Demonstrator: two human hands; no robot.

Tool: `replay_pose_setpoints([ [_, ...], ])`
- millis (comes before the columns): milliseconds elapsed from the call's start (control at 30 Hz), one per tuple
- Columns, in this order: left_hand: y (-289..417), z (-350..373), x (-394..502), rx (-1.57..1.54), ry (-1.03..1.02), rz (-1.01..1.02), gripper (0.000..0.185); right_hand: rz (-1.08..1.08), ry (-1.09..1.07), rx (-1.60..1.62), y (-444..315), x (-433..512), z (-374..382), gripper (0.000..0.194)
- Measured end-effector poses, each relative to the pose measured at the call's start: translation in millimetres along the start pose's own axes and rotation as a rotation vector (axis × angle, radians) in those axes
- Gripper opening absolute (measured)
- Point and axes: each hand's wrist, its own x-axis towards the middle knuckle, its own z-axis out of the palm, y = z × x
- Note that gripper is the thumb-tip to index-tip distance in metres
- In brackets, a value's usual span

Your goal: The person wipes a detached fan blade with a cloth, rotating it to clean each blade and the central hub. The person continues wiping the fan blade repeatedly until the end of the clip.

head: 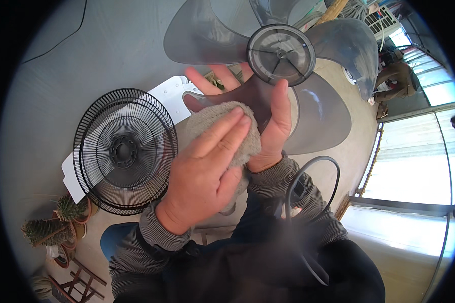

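A translucent grey plastic fan blade wheel (318, 113), with several broad blades around a round hub (265, 66), is held up in front of me. My right hand (275, 132) supports it palm up, its fingers behind one blade and its thumb by the hub. My left hand (208, 174) is seen from the back, its fingers pressing a beige-grey cloth (252, 140) against that same blade. The cloth hides part of the blade and of my right palm. Left of my hands stands a round black wire fan guard (98, 147).
A white panel (170, 96) lies behind the guard. Potted cactus-like plants (47, 231) and a wooden frame (79, 284) are at lower left. A dark cable loop (337, 170) hangs near my right sleeve. Bright window panes (413, 163) line the right; brown clothing (398, 79) shows at upper right.
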Motion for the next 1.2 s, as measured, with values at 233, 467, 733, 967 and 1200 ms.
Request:
replay_pose_setpoints([
  [233, -30, -11, 9, 0.086, 0.219, -0.035, 0.059, -0.073, -0.045, -0.116, 13, 9, 4, 0.072],
  [467, 3, 18, -21, 0.094, 0.101, 0.084, 0.067, -0.068, -0.043, 0.099, 0, 7, 9, 0.081],
  [733, -7, -13, -12, 0.241, 0.302, -0.054, 0.068, 0.039, -0.139, 0.170, 11, -4, 17, 0.070],
  [967, 13, -4, -37, 0.204, 0.137, -0.028, 0.072, 0.069, -0.101, 0.297, 19, -8, 22, 0.071],
  [1200, -5, -17, -30, 0.242, 0.288, -0.078, 0.077, 0.179, -0.106, 0.493, 25, -8, 22, 0.077],
])
